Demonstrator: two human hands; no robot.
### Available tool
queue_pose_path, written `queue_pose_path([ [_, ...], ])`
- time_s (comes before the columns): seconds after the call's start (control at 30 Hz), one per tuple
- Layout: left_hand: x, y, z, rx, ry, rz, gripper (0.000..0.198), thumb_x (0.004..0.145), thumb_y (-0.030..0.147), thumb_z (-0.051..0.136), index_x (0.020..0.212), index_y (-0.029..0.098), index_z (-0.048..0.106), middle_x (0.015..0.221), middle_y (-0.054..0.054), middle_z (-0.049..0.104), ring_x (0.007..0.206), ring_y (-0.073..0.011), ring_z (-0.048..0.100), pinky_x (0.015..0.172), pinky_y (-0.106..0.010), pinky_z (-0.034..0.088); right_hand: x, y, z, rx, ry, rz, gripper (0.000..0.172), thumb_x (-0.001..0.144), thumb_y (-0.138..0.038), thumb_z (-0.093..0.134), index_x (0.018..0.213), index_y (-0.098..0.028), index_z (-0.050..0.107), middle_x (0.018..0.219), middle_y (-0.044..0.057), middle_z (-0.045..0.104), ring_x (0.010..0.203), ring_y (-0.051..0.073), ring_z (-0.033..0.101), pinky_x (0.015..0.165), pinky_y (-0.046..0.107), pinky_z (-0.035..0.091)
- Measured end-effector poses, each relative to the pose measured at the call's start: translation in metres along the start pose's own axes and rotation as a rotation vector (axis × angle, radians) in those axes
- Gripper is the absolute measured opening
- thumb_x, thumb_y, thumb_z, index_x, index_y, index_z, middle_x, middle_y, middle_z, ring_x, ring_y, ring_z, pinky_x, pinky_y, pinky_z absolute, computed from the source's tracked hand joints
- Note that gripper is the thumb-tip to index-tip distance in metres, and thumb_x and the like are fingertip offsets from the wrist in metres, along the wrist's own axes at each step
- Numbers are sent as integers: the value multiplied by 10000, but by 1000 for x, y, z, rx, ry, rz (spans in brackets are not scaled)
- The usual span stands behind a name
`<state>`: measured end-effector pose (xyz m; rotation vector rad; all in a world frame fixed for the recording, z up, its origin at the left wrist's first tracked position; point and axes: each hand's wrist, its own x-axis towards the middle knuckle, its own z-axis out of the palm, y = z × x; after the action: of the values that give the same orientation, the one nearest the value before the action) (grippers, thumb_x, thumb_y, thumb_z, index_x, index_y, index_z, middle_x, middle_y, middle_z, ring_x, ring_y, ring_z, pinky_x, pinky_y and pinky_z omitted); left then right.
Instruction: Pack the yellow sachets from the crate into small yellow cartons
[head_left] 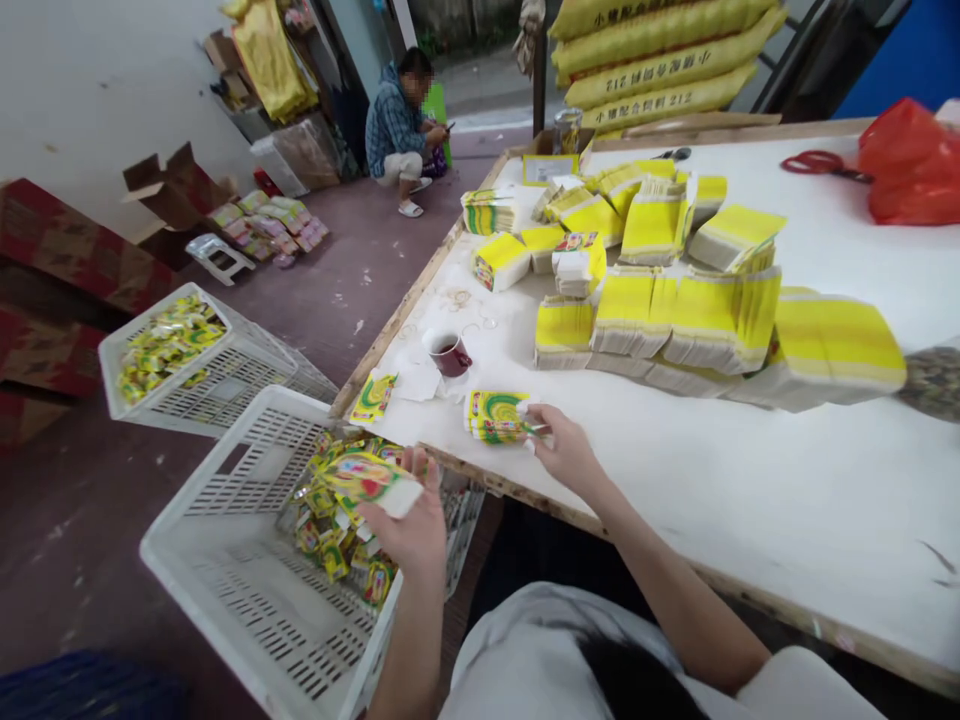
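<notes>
My left hand [412,525] is closed on a yellow and green packet [369,480], held over a white plastic crate [225,545] that has several like packets [337,540] in its right part. My right hand [564,450] rests on the white table [750,480] near its front edge. Its fingers pinch a small stack of the same packets [495,415]. One loose packet [373,397] lies at the table's corner.
Large stacks of yellow and white bundles [697,310] fill the table's middle. A red cup [448,353] stands near the corner. A second crate [187,365] holds packets at left. Red scissors [821,163] and a red bag [911,165] lie far right. A person [401,130] crouches behind.
</notes>
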<state>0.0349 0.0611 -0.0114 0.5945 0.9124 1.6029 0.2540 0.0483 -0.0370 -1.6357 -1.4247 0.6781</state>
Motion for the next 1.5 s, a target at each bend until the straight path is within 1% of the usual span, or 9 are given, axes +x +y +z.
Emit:
queue_pose_path([
  [0.1, -2, -2, 0, -115, 113, -195, 603, 788, 737, 609, 1003, 174, 640, 1076, -125, 720, 972, -240, 713, 839, -386, 582, 13, 10, -2, -186, 33, 81, 215, 849, -129, 566, 1048, -184, 628, 1091, 123, 655, 1047, 274, 601, 925, 435, 505],
  [0.23, -10, -11, 9, -44, 44, -375, 549, 776, 665, 688, 1046, 189, 642, 1076, -116, 718, 868, -204, 716, 729, -328, 588, 20, 13, 11, -314, 30, 125, 213, 790, -151, 685, 995, -175, 636, 1043, 139, 622, 1021, 305, 549, 922, 449, 462],
  [0.6, -21, -29, 16, 132, -12, -450, 394, 720, 390, 829, 1008, 184, 656, 888, -24, 738, 655, -89, 655, 590, -192, 492, 22, 8, 15, -424, 19, 175, 276, 745, -113, 723, 988, -160, 602, 1077, 152, 576, 1013, 311, 535, 900, 414, 446],
  [0.8, -29, -40, 13, 106, -20, -483, 335, 780, 369, 786, 1023, 174, 661, 973, -60, 732, 813, -136, 702, 725, -250, 550, 15, -9, 6, -357, -16, 186, 213, 783, -113, 644, 938, -202, 528, 872, 59, 623, 869, 249, 591, 751, 329, 445],
  [0.97, -22, -39, 25, 20, 47, -428, 306, 828, 435, 719, 993, 178, 691, 1040, -82, 740, 1020, -208, 704, 924, -349, 552, -11, -30, 4, -71, -197, 112, 208, 795, -182, 623, 892, -230, 445, 715, -40, 557, 607, 147, 518, 580, 248, 353],
  [1.1, -22, -35, 38, 45, -55, -353, 460, 815, 528, 710, 1099, 166, 714, 1157, -131, 730, 1213, -270, 636, 1029, -377, 510, -26, -41, 14, 313, -329, 57, 242, 764, -207, 647, 840, -234, 419, 724, -52, 501, 619, 121, 461, 593, 241, 357],
  [1.27, -36, -37, 39, 235, -105, -114, 437, 808, 558, 723, 1084, 220, 721, 1169, -84, 722, 1285, -250, 575, 1085, -331, 458, -26, -39, 18, 873, -404, 148, 410, 765, -483, 743, 882, -229, 444, 838, -28, 523, 691, 110, 484, 645, 249, 430],
  [1.4, -34, -33, 41, 146, -99, -185, 469, 764, 657, 703, 947, 225, 709, 962, -59, 721, 1024, -238, 670, 915, -338, 544, -28, -39, 20, 767, -472, 87, 419, 751, -475, 780, 903, -216, 488, 845, -28, 533, 713, 113, 481, 655, 252, 434],
  [1.5, -21, -27, 43, 31, -54, -117, 532, 714, 744, 682, 788, 218, 651, 712, 4, 607, 693, -152, 607, 712, -264, 545, -34, -48, 23, 676, -485, 56, 436, 709, -406, 817, 926, -223, 486, 853, -38, 524, 740, 121, 470, 683, 263, 435],
])
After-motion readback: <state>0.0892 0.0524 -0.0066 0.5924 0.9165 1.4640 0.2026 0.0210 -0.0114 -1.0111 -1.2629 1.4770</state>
